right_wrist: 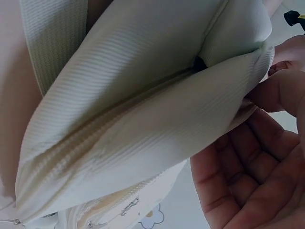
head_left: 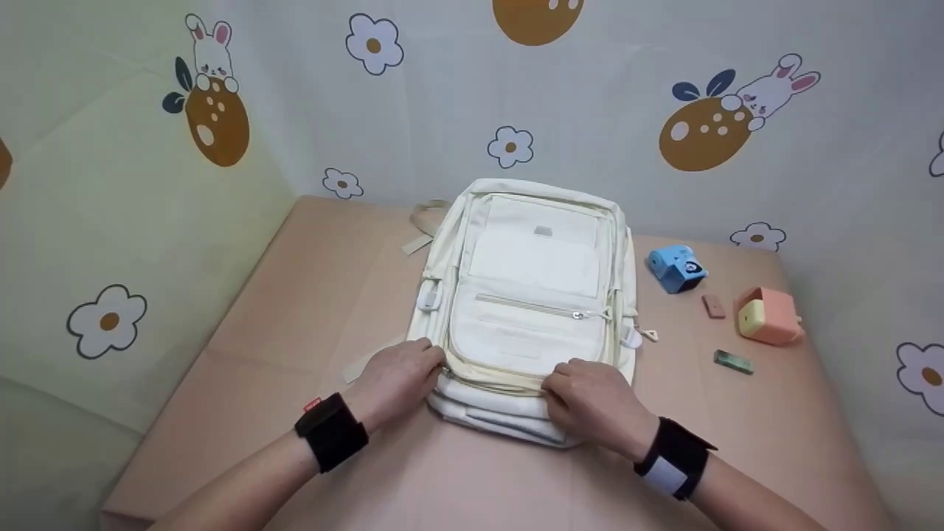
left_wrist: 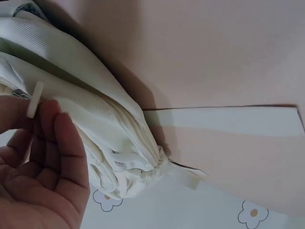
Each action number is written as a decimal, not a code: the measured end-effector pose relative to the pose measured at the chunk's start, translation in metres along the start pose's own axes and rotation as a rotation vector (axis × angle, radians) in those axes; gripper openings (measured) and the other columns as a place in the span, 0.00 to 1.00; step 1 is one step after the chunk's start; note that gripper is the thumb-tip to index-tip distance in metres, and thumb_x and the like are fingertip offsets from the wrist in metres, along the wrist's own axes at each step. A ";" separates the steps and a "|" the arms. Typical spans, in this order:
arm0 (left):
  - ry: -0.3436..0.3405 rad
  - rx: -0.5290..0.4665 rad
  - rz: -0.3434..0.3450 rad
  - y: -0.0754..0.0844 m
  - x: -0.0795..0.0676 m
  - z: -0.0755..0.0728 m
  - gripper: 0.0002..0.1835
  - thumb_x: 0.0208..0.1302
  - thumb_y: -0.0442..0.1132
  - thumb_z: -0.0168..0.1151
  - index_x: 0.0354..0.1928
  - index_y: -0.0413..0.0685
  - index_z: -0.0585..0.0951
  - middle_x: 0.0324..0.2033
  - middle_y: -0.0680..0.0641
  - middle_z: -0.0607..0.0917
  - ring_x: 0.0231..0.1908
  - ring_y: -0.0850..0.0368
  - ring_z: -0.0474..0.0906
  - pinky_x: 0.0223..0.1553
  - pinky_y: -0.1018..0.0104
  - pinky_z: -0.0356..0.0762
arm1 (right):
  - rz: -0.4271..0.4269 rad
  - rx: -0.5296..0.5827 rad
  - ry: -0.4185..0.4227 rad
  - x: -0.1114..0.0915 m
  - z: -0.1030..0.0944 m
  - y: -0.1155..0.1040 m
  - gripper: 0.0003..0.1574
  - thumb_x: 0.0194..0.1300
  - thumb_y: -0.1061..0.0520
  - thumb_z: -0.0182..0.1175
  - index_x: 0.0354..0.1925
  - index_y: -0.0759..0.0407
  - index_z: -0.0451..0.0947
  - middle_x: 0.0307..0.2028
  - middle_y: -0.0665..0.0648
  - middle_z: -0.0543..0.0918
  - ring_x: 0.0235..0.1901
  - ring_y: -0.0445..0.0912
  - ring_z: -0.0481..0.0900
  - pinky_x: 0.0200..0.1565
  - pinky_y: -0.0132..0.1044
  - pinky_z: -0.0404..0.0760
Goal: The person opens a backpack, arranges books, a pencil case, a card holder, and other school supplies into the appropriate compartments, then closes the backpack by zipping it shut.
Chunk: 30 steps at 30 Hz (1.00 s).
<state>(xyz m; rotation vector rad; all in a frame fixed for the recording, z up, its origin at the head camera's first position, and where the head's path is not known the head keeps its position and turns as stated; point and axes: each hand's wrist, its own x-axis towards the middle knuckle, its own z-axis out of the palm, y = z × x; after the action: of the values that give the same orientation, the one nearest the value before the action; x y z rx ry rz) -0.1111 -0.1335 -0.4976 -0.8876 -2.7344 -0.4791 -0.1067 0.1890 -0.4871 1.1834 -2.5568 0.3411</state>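
Observation:
A white backpack (head_left: 535, 258) lies flat, front side up, with its bottom end toward me. My left hand (head_left: 402, 376) is at the left lower corner of its front. In the left wrist view, a small pale zipper pull (left_wrist: 35, 99) is pinched between the thumb and fingers. At the right lower corner my right hand (head_left: 594, 402) pinches the edge of the ribbed fabric (right_wrist: 157, 119) between thumb and curled fingers. Across the front runs a pocket zipper (head_left: 527, 305).
Right of the backpack are a blue box-shaped gadget (head_left: 676, 268), a pink and yellow one (head_left: 768, 317), a small pink block (head_left: 713, 306) and a green block (head_left: 733, 361). Straps (head_left: 372, 359) stick out at the left. Patterned cloth walls enclose the table (head_left: 295, 295).

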 end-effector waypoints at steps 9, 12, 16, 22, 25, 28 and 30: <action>0.003 -0.030 0.046 -0.004 -0.005 0.000 0.05 0.63 0.34 0.70 0.36 0.50 0.83 0.31 0.53 0.79 0.31 0.56 0.77 0.32 0.61 0.77 | -0.007 -0.021 -0.047 0.013 -0.002 -0.009 0.04 0.59 0.59 0.64 0.30 0.50 0.83 0.24 0.46 0.77 0.24 0.43 0.72 0.26 0.39 0.73; -0.030 -0.056 0.047 -0.004 -0.006 -0.001 0.04 0.64 0.37 0.72 0.38 0.51 0.85 0.32 0.53 0.80 0.33 0.57 0.78 0.35 0.61 0.78 | -0.031 -0.028 -0.036 0.023 -0.002 -0.017 0.05 0.60 0.59 0.64 0.28 0.50 0.82 0.24 0.46 0.76 0.23 0.43 0.71 0.25 0.39 0.71; -0.031 -0.057 0.060 -0.004 -0.005 0.000 0.03 0.64 0.39 0.72 0.37 0.53 0.86 0.32 0.54 0.79 0.32 0.58 0.77 0.34 0.62 0.77 | -0.076 -0.059 -0.006 0.041 0.002 -0.029 0.11 0.60 0.58 0.64 0.23 0.50 0.76 0.21 0.46 0.73 0.21 0.44 0.68 0.22 0.38 0.66; 0.016 -0.013 0.066 -0.005 -0.005 0.003 0.04 0.63 0.39 0.72 0.34 0.53 0.84 0.30 0.54 0.78 0.30 0.57 0.75 0.31 0.62 0.75 | -0.128 -0.175 -0.064 0.058 0.011 -0.043 0.16 0.57 0.53 0.69 0.20 0.52 0.72 0.20 0.49 0.72 0.21 0.47 0.70 0.21 0.38 0.65; 0.038 -0.002 0.063 -0.005 -0.005 0.004 0.04 0.63 0.39 0.71 0.34 0.53 0.84 0.30 0.54 0.78 0.30 0.57 0.75 0.31 0.62 0.76 | -0.133 -0.226 -0.087 0.060 0.015 -0.046 0.14 0.56 0.55 0.69 0.21 0.53 0.74 0.21 0.49 0.73 0.21 0.47 0.71 0.20 0.39 0.65; 0.047 0.006 0.060 -0.006 -0.004 0.003 0.04 0.63 0.37 0.71 0.32 0.54 0.84 0.29 0.55 0.78 0.29 0.57 0.75 0.30 0.63 0.76 | -0.143 -0.255 -0.082 0.059 0.018 -0.047 0.12 0.56 0.59 0.67 0.21 0.53 0.74 0.20 0.49 0.72 0.20 0.46 0.71 0.19 0.38 0.66; 0.044 0.006 0.058 -0.006 -0.002 0.002 0.04 0.64 0.37 0.70 0.32 0.54 0.83 0.29 0.54 0.79 0.29 0.57 0.76 0.30 0.62 0.76 | -0.150 -0.264 -0.070 0.058 0.019 -0.047 0.12 0.55 0.60 0.65 0.21 0.53 0.73 0.19 0.50 0.72 0.20 0.46 0.71 0.18 0.38 0.66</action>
<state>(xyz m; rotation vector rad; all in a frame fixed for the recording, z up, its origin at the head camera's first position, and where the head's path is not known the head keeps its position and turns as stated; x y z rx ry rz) -0.1135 -0.1388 -0.5013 -0.9406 -2.6610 -0.4731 -0.1098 0.1121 -0.4795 1.2934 -2.4563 -0.0719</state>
